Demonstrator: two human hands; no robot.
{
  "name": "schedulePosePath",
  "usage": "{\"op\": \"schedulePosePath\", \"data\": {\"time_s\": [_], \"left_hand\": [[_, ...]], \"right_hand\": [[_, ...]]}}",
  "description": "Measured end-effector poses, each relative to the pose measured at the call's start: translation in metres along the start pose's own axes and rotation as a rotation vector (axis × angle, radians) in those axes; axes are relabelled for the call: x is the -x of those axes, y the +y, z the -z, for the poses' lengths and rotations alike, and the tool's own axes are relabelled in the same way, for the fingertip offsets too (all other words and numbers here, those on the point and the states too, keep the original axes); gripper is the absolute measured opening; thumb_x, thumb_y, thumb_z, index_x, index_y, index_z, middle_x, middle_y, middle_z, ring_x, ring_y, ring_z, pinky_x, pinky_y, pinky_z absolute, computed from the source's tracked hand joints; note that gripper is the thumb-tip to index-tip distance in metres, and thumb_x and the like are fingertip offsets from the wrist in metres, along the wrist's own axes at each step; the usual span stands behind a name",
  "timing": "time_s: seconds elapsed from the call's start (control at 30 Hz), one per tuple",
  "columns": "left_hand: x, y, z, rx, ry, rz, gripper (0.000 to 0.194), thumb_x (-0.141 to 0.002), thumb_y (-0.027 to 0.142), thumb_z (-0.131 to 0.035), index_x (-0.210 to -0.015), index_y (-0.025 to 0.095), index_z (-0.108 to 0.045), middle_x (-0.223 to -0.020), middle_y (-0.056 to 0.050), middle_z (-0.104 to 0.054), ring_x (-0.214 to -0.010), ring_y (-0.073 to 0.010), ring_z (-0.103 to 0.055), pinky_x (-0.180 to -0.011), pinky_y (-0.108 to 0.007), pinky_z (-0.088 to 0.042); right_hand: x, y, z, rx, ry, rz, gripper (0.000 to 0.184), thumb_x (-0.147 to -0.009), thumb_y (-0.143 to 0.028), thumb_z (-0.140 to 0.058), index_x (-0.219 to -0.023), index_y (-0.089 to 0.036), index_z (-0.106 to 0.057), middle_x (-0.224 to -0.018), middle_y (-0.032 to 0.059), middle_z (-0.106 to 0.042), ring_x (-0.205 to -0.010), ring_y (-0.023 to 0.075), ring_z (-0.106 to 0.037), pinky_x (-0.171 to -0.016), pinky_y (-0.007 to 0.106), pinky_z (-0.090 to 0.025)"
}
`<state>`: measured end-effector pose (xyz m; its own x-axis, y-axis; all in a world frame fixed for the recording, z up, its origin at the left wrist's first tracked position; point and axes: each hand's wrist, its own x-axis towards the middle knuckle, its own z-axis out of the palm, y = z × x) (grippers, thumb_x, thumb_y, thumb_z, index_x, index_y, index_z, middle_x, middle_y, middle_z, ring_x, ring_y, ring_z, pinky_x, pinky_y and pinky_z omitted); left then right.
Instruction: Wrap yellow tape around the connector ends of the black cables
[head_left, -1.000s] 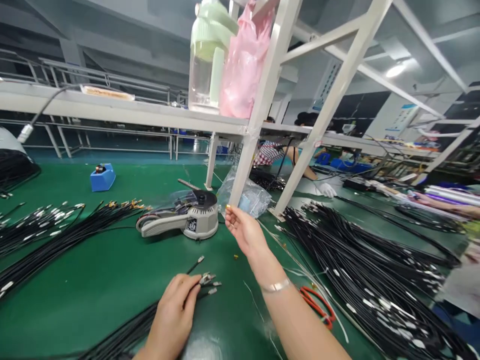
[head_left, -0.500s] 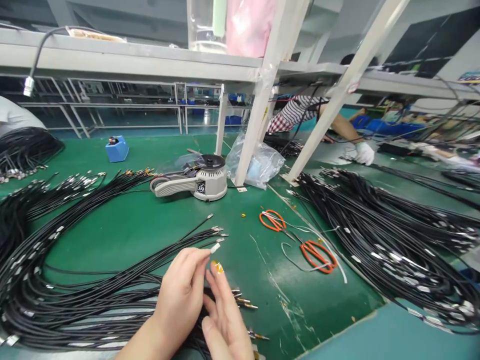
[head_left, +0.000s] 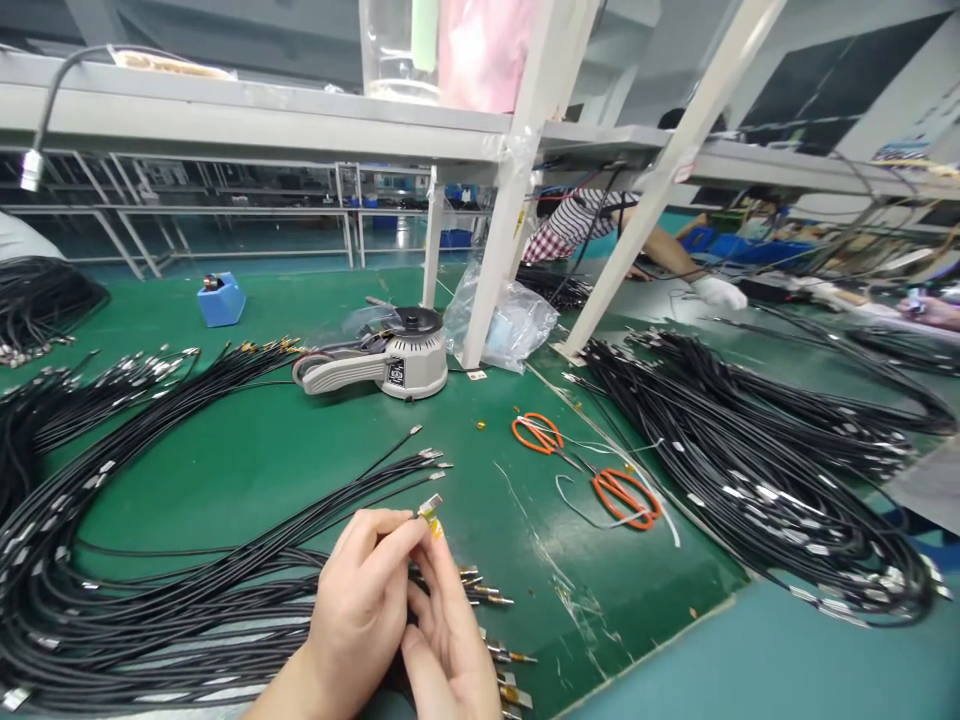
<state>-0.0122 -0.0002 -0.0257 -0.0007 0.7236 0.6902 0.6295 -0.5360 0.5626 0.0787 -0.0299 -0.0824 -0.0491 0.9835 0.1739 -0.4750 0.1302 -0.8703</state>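
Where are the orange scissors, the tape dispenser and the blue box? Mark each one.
orange scissors [head_left: 537, 433]: head view, on the far orange handle loop.
tape dispenser [head_left: 420, 360]: head view, on its round grey body.
blue box [head_left: 222, 300]: head view, on its front face.

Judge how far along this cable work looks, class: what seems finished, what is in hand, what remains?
Seemingly done: a few cable ends near the hands already carry yellow tape. In hand: the left hand and right hand pinch one cable tip with yellow tape on it. Left: bare-tipped cables just beyond, and perhaps the big pile on the right.
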Motion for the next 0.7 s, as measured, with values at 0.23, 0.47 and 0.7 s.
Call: {"op": "schedulePosePath", "data": {"time_s": [0.23,0.47,0.7], "left_hand": [[0.0029,-0.0018,0.0,0.023,-0.011,0.01,0.034,-0.088,0.005,-0.043,-0.109,0.025,-0.06,-0.092,-0.004,-0.062,-0.078,-0.0123,-0.061,-0.067,-0.022,-0.054],[0.0047,-0.004,-0.0016,0.054,-0.034,0.031,0.037,-0.089,0.005,-0.042,-0.115,0.026,-0.057,-0.094,-0.004,-0.06,-0.081,-0.0118,-0.061,-0.07,-0.023,-0.054],[0.0021,-0.0041,-0.0015,-0.006,-0.001,-0.047,0.039,-0.088,0.003,-0.043,-0.118,0.023,-0.056,-0.096,-0.004,-0.06,-0.084,-0.0118,-0.059,-0.072,-0.021,-0.052]], "right_hand": [[0.0,-0.0017,-0.0029,-0.024,0.012,-0.015,0.057,-0.083,-0.014,-0.052,-0.135,-0.033,-0.046,-0.143,-0.0005,-0.043,-0.129,0.0251,-0.042,-0.102,0.037,-0.044],[-0.0013,-0.0074,-0.005,-0.048,0.01,-0.05,0.057,-0.081,-0.014,-0.053,-0.135,-0.03,-0.047,-0.142,0.0014,-0.045,-0.125,0.0252,-0.048,-0.101,0.036,-0.045],[-0.0036,-0.009,-0.0072,-0.031,0.035,-0.046,0.057,-0.081,-0.013,-0.051,-0.134,-0.033,-0.047,-0.142,-0.0006,-0.046,-0.128,0.0239,-0.044,-0.101,0.034,-0.045]]}}
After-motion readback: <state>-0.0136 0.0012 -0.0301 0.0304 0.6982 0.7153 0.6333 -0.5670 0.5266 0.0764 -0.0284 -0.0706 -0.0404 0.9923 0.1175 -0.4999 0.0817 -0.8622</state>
